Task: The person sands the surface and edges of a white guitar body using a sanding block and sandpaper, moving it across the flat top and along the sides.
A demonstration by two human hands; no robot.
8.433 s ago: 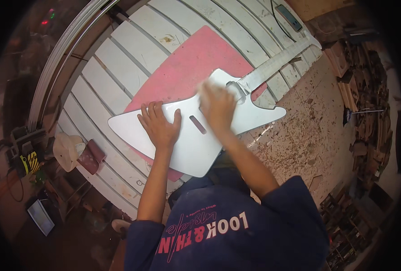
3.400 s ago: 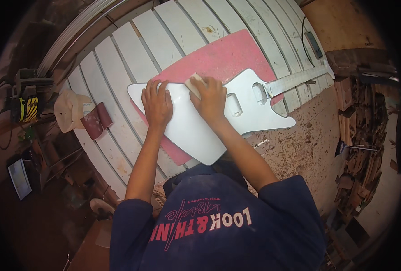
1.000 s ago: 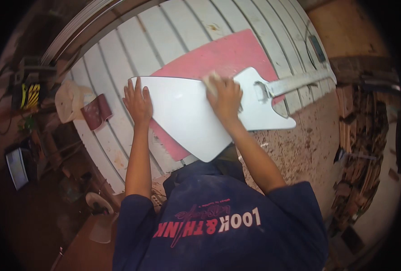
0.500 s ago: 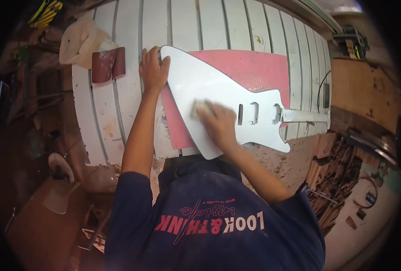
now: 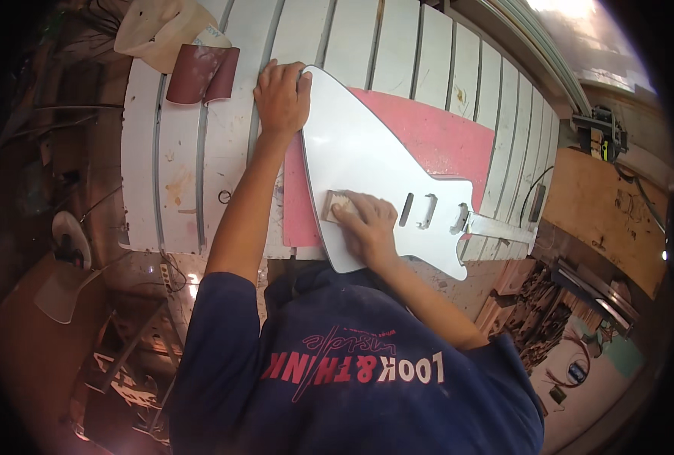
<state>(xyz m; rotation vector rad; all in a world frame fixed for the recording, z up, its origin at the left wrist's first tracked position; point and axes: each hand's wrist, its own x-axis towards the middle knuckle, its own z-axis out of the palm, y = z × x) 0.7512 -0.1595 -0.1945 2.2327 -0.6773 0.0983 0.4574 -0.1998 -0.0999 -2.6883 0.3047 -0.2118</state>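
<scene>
A white electric guitar body point(image 5: 371, 152) with an angular outline lies flat, its neck point(image 5: 498, 227) pointing right. It rests over a pink sheet point(image 5: 443, 140) on a slatted white bench point(image 5: 397, 45). My left hand point(image 5: 282, 98) lies by the body's far left corner, fingers stretched out and thumb along the edge. On the lower left part of the body, my right hand point(image 5: 371, 227) presses a small tan sanding block point(image 5: 340, 203) against the white face. The block's underside is hidden. Several slots cut through the face show to the right of this hand.
Dark red curled sandpaper point(image 5: 200, 74) and a translucent plastic container point(image 5: 158, 34) sit at the bench's far left. A brown board point(image 5: 598, 216) is on the right, above stacked wood pieces point(image 5: 523, 318). A pedestal fan point(image 5: 71, 239) stands at the left.
My right hand with the sanding block has moved toward the body's near left edge and is sharper now. The whole view has turned slightly; my left hand remains at the same corner.
</scene>
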